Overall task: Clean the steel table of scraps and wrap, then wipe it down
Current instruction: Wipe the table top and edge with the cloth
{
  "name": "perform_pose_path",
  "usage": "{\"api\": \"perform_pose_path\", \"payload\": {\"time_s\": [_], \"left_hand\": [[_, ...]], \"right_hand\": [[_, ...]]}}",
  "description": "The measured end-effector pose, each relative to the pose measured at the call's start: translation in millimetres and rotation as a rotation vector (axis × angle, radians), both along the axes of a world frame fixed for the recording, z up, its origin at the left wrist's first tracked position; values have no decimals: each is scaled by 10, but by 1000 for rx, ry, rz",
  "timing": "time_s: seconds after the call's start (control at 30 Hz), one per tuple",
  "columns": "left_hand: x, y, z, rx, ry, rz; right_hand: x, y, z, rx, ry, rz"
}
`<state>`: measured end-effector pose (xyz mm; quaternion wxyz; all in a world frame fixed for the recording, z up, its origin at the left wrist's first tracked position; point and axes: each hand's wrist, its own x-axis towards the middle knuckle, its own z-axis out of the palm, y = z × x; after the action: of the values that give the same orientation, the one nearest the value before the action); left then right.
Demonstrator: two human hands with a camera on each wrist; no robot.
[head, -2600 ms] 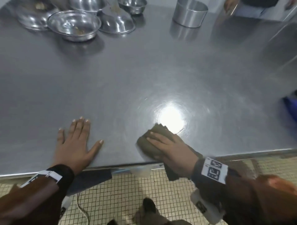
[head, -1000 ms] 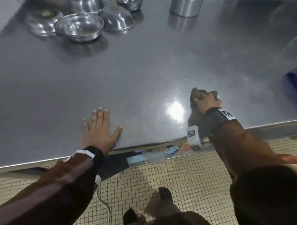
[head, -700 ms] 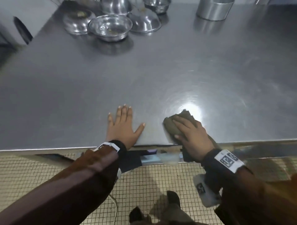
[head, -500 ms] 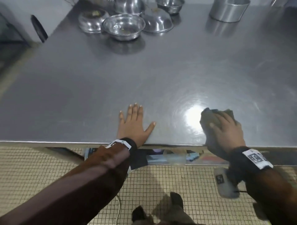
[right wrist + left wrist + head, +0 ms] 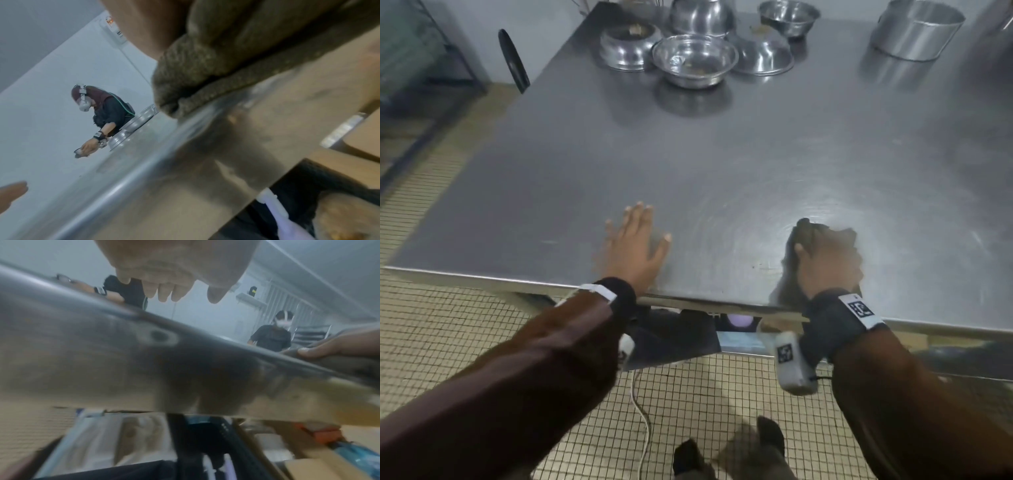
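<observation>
Head view, looking down on a steel table (image 5: 722, 164) w/ both hands near its near edge. Left hand (image 5: 635, 243) lies flat on the steel, palm down, fingers straight and slightly spread, thumb out to the right; it holds nothing. Right hand (image 5: 825, 260), well apart to the right, presses down on a dark olive-brown cloth (image 5: 803, 229); fingers look bent over it, but blur hides how tightly they grip. The cloth bunches out past the far side of the hand, and part of it hangs toward the table's near edge by the wrist. In the right wrist view the cloth (image 5: 216, 65) shows as thick folds lying on the steel.

Both arms wear brown sleeves w/ black wrist bands carrying white tags.

At the far side of the table, left of centre, sits a cluster of steel bowls (image 5: 695, 60), some upturned, a few w/ food bits inside. A round steel pot (image 5: 916, 29) stands far right. Floor below is small beige tiles. Wrist views show two other people in the bkgd.
</observation>
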<state>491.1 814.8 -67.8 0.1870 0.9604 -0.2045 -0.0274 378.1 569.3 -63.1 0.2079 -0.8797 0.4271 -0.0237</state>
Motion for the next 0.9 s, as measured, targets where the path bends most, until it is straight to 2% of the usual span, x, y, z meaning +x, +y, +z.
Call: {"api": "perform_pose_path", "payload": {"time_s": [0.17, 0.3, 0.37, 0.47, 0.53, 0.63, 0.77, 0.83, 0.87, 0.9], "left_hand": [[138, 601, -67, 89, 12, 31], [118, 713, -199, 175, 12, 19], [125, 723, -230, 196, -8, 14], [135, 718, -243, 206, -24, 6], [136, 715, -248, 215, -34, 5], [130, 716, -262, 208, -39, 7], [133, 733, -277, 196, -44, 1], [140, 731, -288, 199, -50, 0], [141, 728, -293, 198, -53, -2], [147, 721, -297, 197, -57, -5]], "right_hand": [[445, 586, 89, 28, 58, 162], [711, 1226, 102, 39, 66, 474], [654, 1492, 84, -8, 70, 642], [281, 1639, 41, -112, 38, 862], [-21, 1547, 18, -151, -1, 916], [-302, 1061, -34, -123, 18, 817], [-318, 509, -32, -91, -29, 358], [-110, 586, -4, -33, -24, 145], [-1, 710, 1, -22, 6, 126], [106, 868, 7, -28, 32, 185]]}}
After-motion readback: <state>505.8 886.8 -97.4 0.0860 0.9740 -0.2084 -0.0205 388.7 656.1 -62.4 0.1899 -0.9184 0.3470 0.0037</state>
